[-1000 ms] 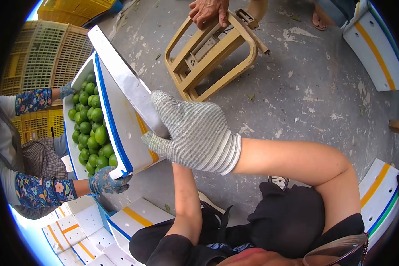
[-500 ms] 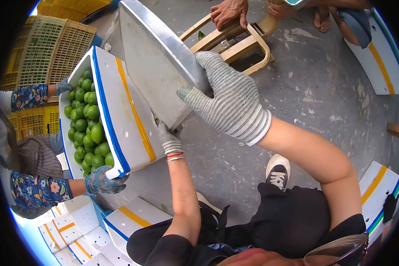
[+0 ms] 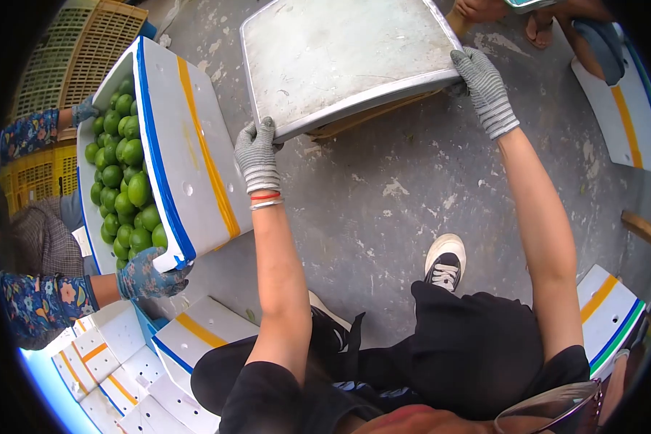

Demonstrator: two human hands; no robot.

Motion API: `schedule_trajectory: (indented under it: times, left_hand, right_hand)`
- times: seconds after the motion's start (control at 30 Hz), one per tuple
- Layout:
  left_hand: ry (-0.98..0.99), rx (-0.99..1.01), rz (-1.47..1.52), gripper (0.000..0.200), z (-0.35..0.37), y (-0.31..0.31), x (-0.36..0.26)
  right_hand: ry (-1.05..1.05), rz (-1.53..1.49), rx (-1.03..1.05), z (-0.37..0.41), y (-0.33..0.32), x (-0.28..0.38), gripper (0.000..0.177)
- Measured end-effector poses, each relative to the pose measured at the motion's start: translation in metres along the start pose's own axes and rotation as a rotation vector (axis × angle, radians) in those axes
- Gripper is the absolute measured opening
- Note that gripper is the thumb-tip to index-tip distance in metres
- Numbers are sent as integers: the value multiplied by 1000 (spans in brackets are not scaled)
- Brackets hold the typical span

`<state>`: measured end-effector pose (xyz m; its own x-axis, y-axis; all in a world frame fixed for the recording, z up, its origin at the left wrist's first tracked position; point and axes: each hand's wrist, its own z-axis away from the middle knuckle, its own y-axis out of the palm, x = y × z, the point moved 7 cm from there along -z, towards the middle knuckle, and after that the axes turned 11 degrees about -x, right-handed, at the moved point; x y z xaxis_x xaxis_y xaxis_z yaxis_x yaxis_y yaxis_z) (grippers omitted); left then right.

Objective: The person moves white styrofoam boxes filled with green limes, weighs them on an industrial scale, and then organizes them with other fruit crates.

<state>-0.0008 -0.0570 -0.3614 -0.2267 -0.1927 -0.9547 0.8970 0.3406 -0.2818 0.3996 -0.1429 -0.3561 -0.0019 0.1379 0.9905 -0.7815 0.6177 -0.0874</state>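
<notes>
A grey, flat metal scale pan (image 3: 347, 58) with a raised silver rim lies level in front of me, over a beige frame mostly hidden beneath it. My left hand (image 3: 257, 153), in a striped grey glove, is closed on its near left corner, thumb on top. Over at the near right corner, my right hand (image 3: 486, 90) in a matching glove grips the rim. Left of the pan, a white foam box (image 3: 202, 155) with blue edging and yellow tape is tipped on its side, full of green limes (image 3: 126, 173). Another person's gloved hands (image 3: 152, 275) hold that box.
Yellow plastic crates (image 3: 43, 177) stand behind the person at left. White foam boxes are stacked at lower left (image 3: 134, 362), with another box (image 3: 202, 333) near my leg. More foam boxes (image 3: 618, 108) stand at right. Another person's hand (image 3: 481, 10) is beyond the pan.
The pan has swung from a steep tilt to flat, covering the beige frame. My right hand has moved right to its corner. The lime box has shifted slightly left and up in view.
</notes>
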Motion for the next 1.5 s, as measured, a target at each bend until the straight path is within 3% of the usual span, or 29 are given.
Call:
schedule_trajectory:
  times: [0.37,0.47,0.57,0.67,0.7,0.83,0.97,1.07,1.2,1.4,1.5]
  left_hand:
    - [-39,22,-7,34,19,8,15]
    - [-62,4,71,35,19,0,13]
    - [-4,-21,86,34,14,-19,-1]
    - [-27,-23,143,33,3,-40,-3]
    - [-34,-15,181,33,4,-44,-1]
    - [-88,-30,280,34,5,-56,13]
    - [-173,-61,337,27,17,-61,25]
    - [-207,-69,435,28,15,-69,48]
    - [-270,-142,452,31,25,-72,58]
    - [-507,-86,704,37,24,-57,107]
    - [-514,-80,768,37,23,-53,112]
  right_hand:
    - [-53,74,47,-24,-7,-26,45]
    - [-179,141,52,-31,-2,-6,46]
    - [-65,-93,77,-15,15,23,42]
    - [-110,-42,106,-9,27,50,46]
    - [-114,-35,86,13,39,86,34]
    - [-134,51,86,39,57,128,33]
    - [-431,78,65,63,70,160,33]
    - [-384,296,114,82,78,175,36]
    - [-666,349,84,115,96,175,50]
    - [-771,288,114,161,116,187,59]
    - [-728,324,254,175,128,189,60]
